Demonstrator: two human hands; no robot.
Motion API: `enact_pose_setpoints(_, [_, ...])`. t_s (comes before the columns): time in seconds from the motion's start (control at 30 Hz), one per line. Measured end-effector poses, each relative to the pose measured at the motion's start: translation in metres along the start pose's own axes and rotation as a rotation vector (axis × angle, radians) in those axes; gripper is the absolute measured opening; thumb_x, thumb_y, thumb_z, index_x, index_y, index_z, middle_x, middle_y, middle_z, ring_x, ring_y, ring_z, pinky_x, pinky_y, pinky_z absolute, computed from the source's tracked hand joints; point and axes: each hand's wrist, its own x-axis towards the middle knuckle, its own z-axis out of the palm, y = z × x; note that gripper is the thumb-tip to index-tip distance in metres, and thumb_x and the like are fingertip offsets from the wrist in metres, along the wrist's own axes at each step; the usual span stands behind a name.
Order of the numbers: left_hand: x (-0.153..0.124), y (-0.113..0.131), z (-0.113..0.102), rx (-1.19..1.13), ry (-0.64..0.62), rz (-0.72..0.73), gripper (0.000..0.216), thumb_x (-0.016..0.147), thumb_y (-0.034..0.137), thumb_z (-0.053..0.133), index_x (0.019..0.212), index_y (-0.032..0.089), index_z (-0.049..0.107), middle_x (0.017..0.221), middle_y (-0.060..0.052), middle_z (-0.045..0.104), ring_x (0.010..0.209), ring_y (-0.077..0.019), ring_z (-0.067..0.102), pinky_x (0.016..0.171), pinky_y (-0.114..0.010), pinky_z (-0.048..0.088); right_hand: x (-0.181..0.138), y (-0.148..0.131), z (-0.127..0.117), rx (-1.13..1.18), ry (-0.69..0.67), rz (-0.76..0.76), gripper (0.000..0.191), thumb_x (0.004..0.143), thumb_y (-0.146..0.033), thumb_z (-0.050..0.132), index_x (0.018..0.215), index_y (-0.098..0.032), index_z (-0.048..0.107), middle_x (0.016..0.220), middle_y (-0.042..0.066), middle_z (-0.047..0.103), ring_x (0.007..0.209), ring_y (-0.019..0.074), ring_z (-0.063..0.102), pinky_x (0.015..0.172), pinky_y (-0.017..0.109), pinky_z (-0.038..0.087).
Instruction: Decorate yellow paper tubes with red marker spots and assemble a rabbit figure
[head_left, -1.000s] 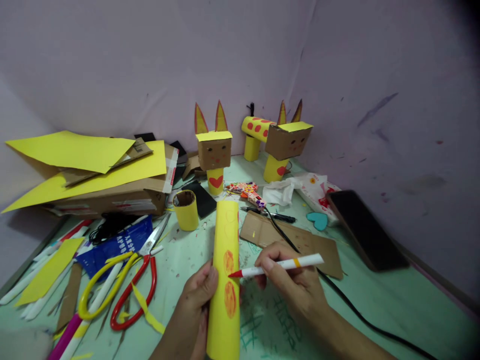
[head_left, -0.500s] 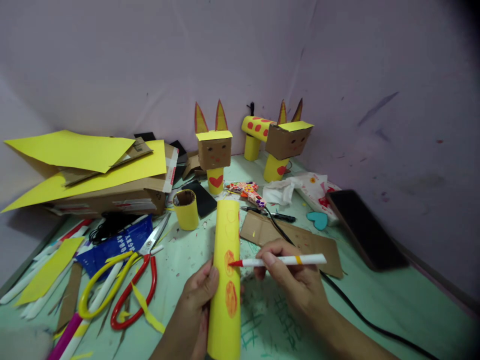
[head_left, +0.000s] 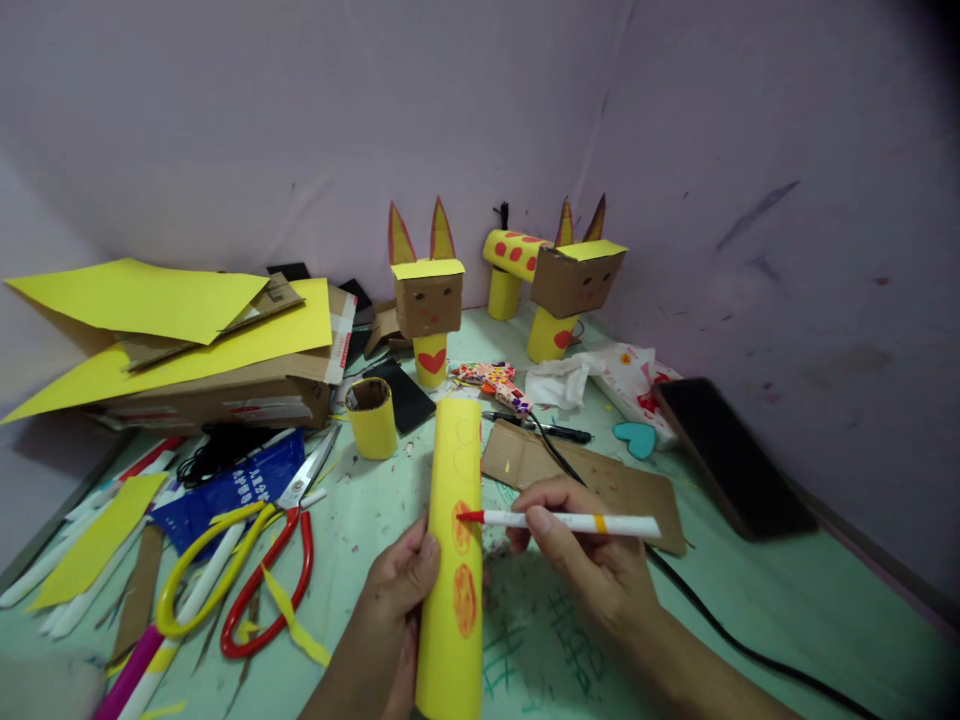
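My left hand (head_left: 394,610) grips a long yellow paper-covered tube (head_left: 452,470) from its left side, holding it lengthwise over the green table. Two orange-red spots are drawn on the tube's upper face. My right hand (head_left: 581,560) pinches a white marker with a red tip (head_left: 570,522), lying almost level, its tip touching the upper spot.
Red and yellow scissors (head_left: 255,570) lie at left beside a blue packet (head_left: 232,485) and paper strips. A short yellow tube (head_left: 373,418), cardboard piece (head_left: 585,480), black cable (head_left: 720,630), dark phone (head_left: 731,455) and two cardboard animal figures (head_left: 427,300) (head_left: 559,285) stand around; a box with yellow sheets (head_left: 187,350) lies left.
The marker tip has moved up from between the spots onto the upper spot, and the marker has levelled out. The left hand and tube stay nearly still.
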Motion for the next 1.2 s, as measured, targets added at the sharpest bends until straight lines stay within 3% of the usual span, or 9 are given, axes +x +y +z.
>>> enact_pose_setpoints(0.23, [0.0000,0.0004,0.0000,-0.012,-0.008,0.016,0.032,0.067,0.022,0.074,0.098,0.013,0.069,0.075,-0.008,0.073,0.062,-0.0188,0.066,0.057,-0.026,0.053,-0.0027,0.0032,-0.0001,-0.021,0.028,0.009,0.020,0.091,-0.037,0.047,0.088,-0.023,0.060,0.073,-0.001,0.061,0.070,0.0140,0.058,0.065,0.024,0.043])
enact_pose_setpoints(0.5, [0.0009,0.0004,0.0000,0.002,0.006,0.005,0.034,0.064,0.023,0.077,0.095,0.013,0.070,0.075,-0.008,0.073,0.062,-0.0198,0.067,0.059,-0.026,0.053,-0.0002,-0.0001,0.0013,0.014,0.019,0.042,0.025,0.091,-0.039,0.047,0.080,-0.021,0.060,0.066,0.000,0.061,0.063,0.0140,0.056,0.057,0.024,0.042])
enact_pose_setpoints(0.67, [-0.0002,0.0012,0.0016,-0.012,-0.001,0.014,0.033,0.065,0.022,0.075,0.097,0.013,0.070,0.073,-0.007,0.073,0.062,-0.0193,0.066,0.058,-0.026,0.052,0.0014,0.0003,0.0020,0.019,0.059,0.026,0.024,0.090,-0.040,0.048,0.082,-0.021,0.060,0.069,0.001,0.062,0.067,0.0158,0.058,0.061,0.026,0.043])
enact_pose_setpoints(1.0, [0.0002,-0.0003,-0.0011,0.009,-0.027,0.014,0.029,0.072,0.023,0.070,0.099,0.013,0.069,0.072,-0.007,0.072,0.060,-0.0178,0.065,0.056,-0.025,0.051,-0.0010,0.0032,0.0023,0.044,0.041,0.019,0.022,0.091,-0.038,0.048,0.084,-0.021,0.060,0.069,0.000,0.062,0.067,0.0147,0.058,0.062,0.025,0.043])
enact_pose_setpoints(1.2, [0.0000,0.0012,-0.0016,0.022,-0.021,0.022,0.026,0.075,0.023,0.067,0.100,0.014,0.068,0.072,-0.007,0.073,0.059,-0.0156,0.064,0.058,-0.024,0.051,0.0013,0.0016,0.0032,0.073,-0.040,0.042,0.026,0.090,-0.040,0.047,0.077,-0.021,0.059,0.066,-0.001,0.060,0.062,0.0137,0.054,0.058,0.025,0.041])
